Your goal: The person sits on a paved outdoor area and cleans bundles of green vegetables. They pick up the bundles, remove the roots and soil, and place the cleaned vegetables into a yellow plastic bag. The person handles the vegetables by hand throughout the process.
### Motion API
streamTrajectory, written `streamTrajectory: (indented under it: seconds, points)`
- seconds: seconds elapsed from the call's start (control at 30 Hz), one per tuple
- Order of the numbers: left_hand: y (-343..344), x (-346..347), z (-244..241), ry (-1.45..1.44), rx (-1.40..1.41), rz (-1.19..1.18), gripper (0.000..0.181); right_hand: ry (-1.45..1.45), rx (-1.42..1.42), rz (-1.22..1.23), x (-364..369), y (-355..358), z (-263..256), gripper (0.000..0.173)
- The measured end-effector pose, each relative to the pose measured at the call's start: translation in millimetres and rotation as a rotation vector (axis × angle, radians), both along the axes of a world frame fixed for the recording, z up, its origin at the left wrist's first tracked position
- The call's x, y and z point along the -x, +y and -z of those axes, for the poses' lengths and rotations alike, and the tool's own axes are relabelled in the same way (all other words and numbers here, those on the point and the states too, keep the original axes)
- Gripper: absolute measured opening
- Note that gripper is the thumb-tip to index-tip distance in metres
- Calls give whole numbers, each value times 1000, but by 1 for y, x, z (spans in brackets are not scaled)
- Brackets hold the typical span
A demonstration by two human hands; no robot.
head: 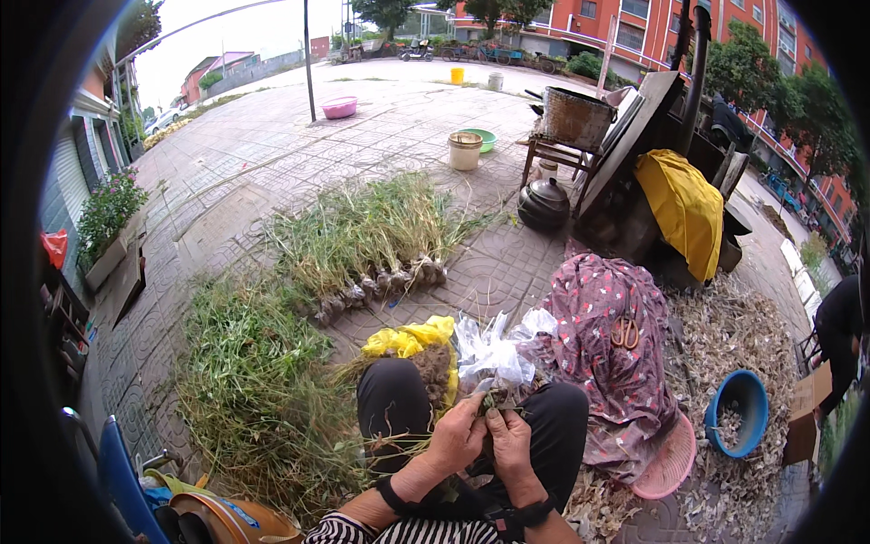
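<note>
Between my knees, my left hand (457, 435) and my right hand (511, 442) meet with their thumbs and fingers pinched on a small, dark green plant bunch (495, 400). Its lower part is hidden by the fingers. Just beyond the hands lies a crumpled white plastic bag (493, 357). Left of it, an opened yellow plastic bag (411, 338) holds brown, fibrous, soil-like matter (433, 372). Thin dry stems trail over my left knee and beside my left forearm.
A heap of pulled green plants (251, 381) lies left; rooted plant bundles (367, 238) stand ahead. At right are scissors (625, 333) on patterned cloth (598, 381), a pink basket (669, 462), a blue basin (737, 415) and dry husks (720, 333). A kettle (544, 204) stands farther off.
</note>
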State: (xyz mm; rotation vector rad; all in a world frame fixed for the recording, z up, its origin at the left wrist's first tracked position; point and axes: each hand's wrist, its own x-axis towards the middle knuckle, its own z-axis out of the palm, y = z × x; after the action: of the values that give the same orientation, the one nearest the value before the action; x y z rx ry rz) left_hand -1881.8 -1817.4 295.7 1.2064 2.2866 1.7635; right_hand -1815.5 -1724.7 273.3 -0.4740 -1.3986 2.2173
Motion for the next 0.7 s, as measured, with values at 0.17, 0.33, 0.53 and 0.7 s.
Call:
streamTrajectory:
  seconds: [0.17, 0.33, 0.53, 0.7]
  points:
    - [-10, 3, 4, -1073, -377, 208, 26, -17, -56, -79, 0, 2, 0, 19]
    - [-7, 3, 20, -1084, -236, 191, 18, -92, -372, 42, 3, -6, 5, 17]
    - [-1, 5, 23, -994, -369, 159, 18, -200, -683, 12, 0, -10, -5, 20]
    - [-7, 0, 22, -902, -287, 201, 19, -195, -1129, -7, -16, 3, -43, 19]
